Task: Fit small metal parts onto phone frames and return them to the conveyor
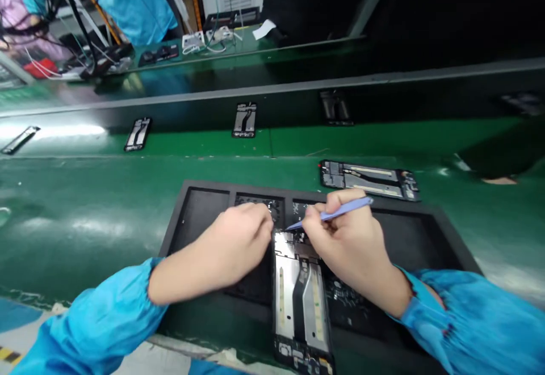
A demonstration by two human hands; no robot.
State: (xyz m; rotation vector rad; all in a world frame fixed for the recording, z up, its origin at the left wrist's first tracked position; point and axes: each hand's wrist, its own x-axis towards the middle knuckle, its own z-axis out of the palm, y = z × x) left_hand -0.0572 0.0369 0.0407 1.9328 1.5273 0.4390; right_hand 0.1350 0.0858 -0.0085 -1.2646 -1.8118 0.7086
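Observation:
An opened phone body (286, 290), its silver inner plate and black ribbon cable facing up, lies across the front of a black compartmented tray (173, 233). My right hand (347, 244) grips purple tweezers (347, 207), whose tip points down at the phone's top end. At the top left corner of the phone, my left hand (238, 239) is closed, fingertips pressed together. Whatever those fingers may pinch is hidden. Small dark parts lie in the tray's middle compartments. Just behind the tray rests a second opened phone body (370, 179), turned sideways.
Several more phone bodies, one of them here (244, 119), lie spaced along the green strip at the back. Beyond a low ledge stand cables, white power sockets (193, 40) and a dark stack of trays (315, 3). A person in a blue sleeve (128, 0) is at the far left.

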